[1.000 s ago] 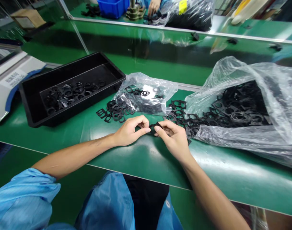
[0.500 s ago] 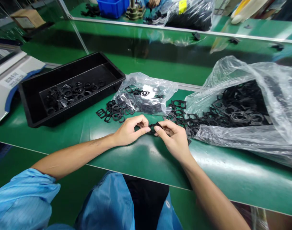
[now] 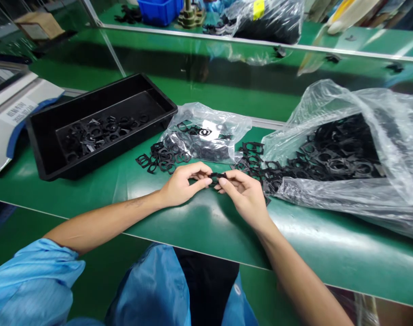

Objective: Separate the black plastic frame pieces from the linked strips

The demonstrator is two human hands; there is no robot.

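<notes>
Between my two hands, just above the green table, is a small black plastic part [image 3: 215, 177], largely covered by my fingers. My left hand [image 3: 186, 183] pinches its left end between thumb and fingers. The right end is pinched by my right hand [image 3: 244, 192]. Whether it is one piece or two pressed together I cannot tell. Loose black ring-shaped parts [image 3: 165, 156] lie beyond my left hand. A spill of similar black frames [image 3: 270, 171] lies close to my right hand, running out of a large clear plastic bag [image 3: 331, 192].
A black tray [image 3: 101, 165] holding black parts stands at the left, beside a white and blue device [image 3: 23, 108]. A smaller clear bag [image 3: 223, 120] of rings lies ahead of my hands. Behind the low partition are a blue bin [image 3: 160, 11] and another filled bag [image 3: 270, 22].
My left fingers have shifted slightly, and the black part now shows more plainly between both hands, turned a little. On the far bench, a person's hand has gone out of view.
</notes>
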